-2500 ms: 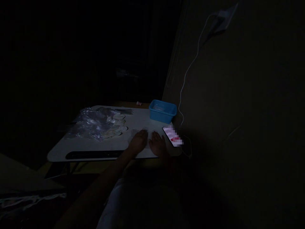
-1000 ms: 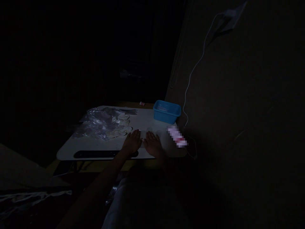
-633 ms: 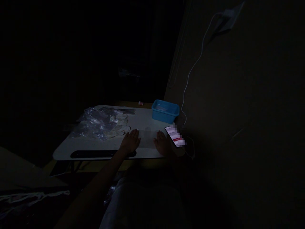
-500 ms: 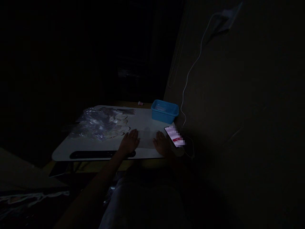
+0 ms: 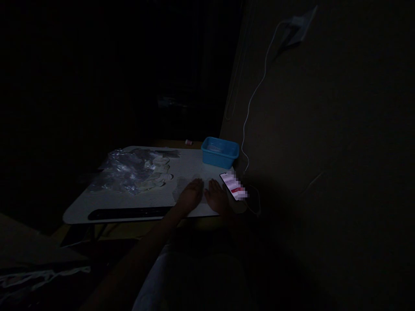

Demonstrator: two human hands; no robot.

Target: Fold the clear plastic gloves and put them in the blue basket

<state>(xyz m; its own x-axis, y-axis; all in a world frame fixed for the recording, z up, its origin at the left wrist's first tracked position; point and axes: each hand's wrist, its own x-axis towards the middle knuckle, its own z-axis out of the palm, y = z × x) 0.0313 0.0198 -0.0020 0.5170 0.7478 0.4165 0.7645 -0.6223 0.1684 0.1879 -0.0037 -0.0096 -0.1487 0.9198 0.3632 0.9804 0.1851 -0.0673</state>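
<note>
Film [image 5: 180,185], thin and see-through, lies flat on our white table [image 5: 191,162] near its front edge, beneath our left hand [image 5: 191,194] and reaching toward our right hand [image 5: 216,196]. We hold both hands open, palms down, fingers close together. Behind them, our blue basin [image 5: 218,161] contains something pale, too dim to identify. To the left, we see crumpled clear plastic [image 5: 125,170] beside pale pieces [image 5: 158,177]; a lit phone [image 5: 231,186] lies just right of our right hand.
</note>
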